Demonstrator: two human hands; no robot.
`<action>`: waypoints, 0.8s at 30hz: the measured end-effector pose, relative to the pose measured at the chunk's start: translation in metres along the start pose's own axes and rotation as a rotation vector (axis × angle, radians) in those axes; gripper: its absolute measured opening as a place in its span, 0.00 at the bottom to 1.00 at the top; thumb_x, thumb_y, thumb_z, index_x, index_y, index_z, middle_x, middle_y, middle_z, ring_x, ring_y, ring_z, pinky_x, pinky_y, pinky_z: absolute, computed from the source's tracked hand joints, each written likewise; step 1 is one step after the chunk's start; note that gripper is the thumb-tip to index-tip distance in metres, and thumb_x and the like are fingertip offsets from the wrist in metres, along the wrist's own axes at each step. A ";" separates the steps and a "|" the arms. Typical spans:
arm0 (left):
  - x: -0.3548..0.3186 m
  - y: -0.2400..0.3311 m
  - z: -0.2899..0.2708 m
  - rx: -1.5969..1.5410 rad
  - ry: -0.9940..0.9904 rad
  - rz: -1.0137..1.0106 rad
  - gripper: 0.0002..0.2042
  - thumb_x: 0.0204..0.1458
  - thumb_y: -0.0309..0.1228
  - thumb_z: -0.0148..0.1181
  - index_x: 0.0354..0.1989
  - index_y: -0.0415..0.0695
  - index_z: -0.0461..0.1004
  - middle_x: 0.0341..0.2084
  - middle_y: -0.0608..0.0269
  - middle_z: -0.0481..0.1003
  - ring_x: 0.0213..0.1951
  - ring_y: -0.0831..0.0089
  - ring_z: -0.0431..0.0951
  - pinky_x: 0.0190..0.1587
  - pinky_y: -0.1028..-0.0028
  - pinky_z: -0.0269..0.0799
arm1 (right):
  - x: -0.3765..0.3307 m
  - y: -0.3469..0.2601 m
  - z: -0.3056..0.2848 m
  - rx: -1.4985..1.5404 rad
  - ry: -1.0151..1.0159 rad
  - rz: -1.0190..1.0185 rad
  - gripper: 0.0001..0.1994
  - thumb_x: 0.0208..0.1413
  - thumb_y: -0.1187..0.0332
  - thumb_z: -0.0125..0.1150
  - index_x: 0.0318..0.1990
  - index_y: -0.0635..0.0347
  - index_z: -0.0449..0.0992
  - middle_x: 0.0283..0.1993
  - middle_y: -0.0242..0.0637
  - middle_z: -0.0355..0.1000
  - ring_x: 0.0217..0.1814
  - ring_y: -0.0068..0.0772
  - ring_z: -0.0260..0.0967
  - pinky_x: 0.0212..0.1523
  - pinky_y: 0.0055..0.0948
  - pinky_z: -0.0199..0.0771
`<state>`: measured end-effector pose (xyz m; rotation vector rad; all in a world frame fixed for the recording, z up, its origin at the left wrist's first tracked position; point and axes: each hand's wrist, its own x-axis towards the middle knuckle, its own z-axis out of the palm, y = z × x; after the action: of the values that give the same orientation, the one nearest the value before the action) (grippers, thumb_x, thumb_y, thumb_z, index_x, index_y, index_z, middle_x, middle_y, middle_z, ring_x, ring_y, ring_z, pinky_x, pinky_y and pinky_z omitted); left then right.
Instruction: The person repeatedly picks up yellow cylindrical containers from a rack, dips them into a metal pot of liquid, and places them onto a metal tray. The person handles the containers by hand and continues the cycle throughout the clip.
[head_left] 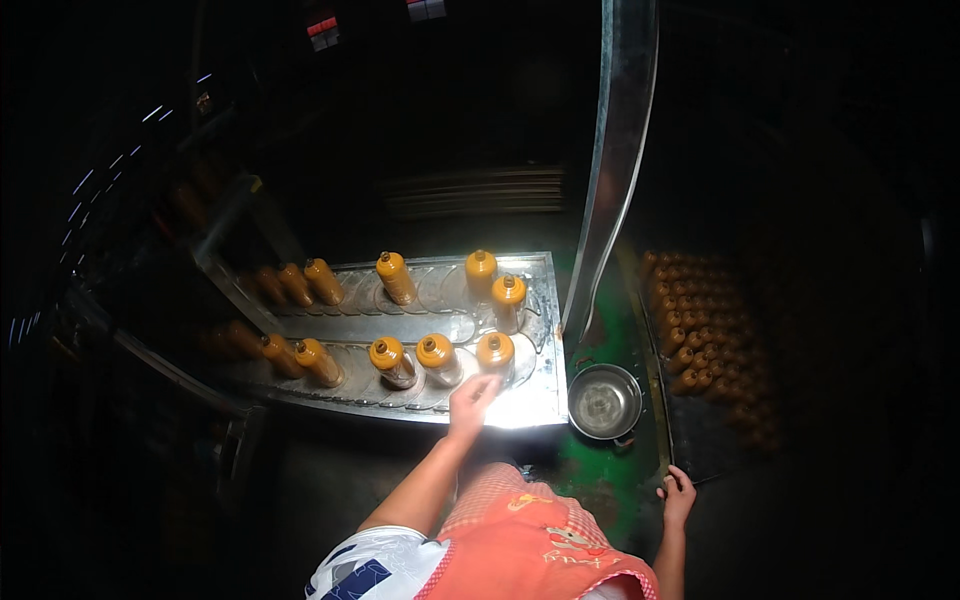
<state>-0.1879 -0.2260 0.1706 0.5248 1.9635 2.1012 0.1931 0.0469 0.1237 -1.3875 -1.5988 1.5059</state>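
My left hand (474, 402) reaches over the near right corner of a metal conveyor table (545, 350). Its blurred fingers are at the lower part of an orange-topped bottle (495, 352); I cannot tell whether they grip it. More bottles of the same kind, with dark tips and paler lower parts, stand in two rows, among them one bottle (436, 352) just left of my hand and another (508, 290) behind. My right hand (678, 492) hangs low at the right, fingers loosely bent and apart, with nothing visible in it. It is close to the corner of a dark tray (700, 430).
A round metal pot (605, 402) with handles sits beside the table's right end, over a green floor (600, 465). Many orange-brown bottles (700, 330) crowd the dark tray on the right. A metal post (615, 170) rises at the table's far right corner. Surroundings are very dark.
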 end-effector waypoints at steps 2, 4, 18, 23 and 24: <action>-0.021 -0.005 0.047 0.015 -0.202 -0.016 0.08 0.60 0.30 0.60 0.40 0.38 0.79 0.28 0.71 0.76 0.30 0.82 0.72 0.37 0.80 0.69 | -0.011 -0.001 -0.018 0.024 0.036 0.003 0.13 0.59 0.77 0.56 0.51 0.62 0.79 0.42 0.29 0.73 0.38 0.18 0.69 0.31 0.19 0.76; -0.036 0.021 0.093 0.149 -0.406 -0.329 0.11 0.60 0.35 0.60 0.37 0.39 0.80 0.24 0.73 0.74 0.28 0.84 0.70 0.33 0.80 0.67 | -0.009 0.000 -0.044 0.093 0.099 0.007 0.14 0.59 0.75 0.57 0.52 0.61 0.79 0.40 0.28 0.73 0.38 0.18 0.70 0.32 0.18 0.76; 0.080 -0.109 0.350 0.251 -0.708 -0.608 0.11 0.64 0.34 0.53 0.42 0.40 0.78 0.32 0.66 0.79 0.31 0.78 0.77 0.33 0.76 0.73 | 0.116 0.061 -0.142 0.257 0.203 0.333 0.12 0.62 0.69 0.57 0.51 0.58 0.79 0.40 0.26 0.73 0.41 0.21 0.70 0.43 0.28 0.75; 0.128 -0.171 0.525 0.321 -0.919 -0.531 0.09 0.62 0.29 0.56 0.43 0.40 0.80 0.37 0.65 0.81 0.37 0.78 0.78 0.43 0.75 0.74 | 0.132 0.195 -0.224 -0.314 0.208 0.262 0.16 0.63 0.62 0.59 0.56 0.55 0.77 0.45 0.33 0.77 0.44 0.26 0.74 0.46 0.30 0.75; 0.132 -0.162 0.561 0.323 -0.973 -0.565 0.10 0.62 0.31 0.56 0.43 0.39 0.80 0.37 0.67 0.81 0.39 0.77 0.78 0.46 0.76 0.72 | 0.141 0.192 -0.234 -0.397 0.212 0.276 0.17 0.63 0.60 0.59 0.56 0.54 0.77 0.45 0.34 0.78 0.43 0.26 0.75 0.46 0.30 0.76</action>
<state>-0.0968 0.3526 0.0491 0.7434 1.5626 0.9017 0.4153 0.2356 -0.0385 -1.9848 -1.6819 1.1680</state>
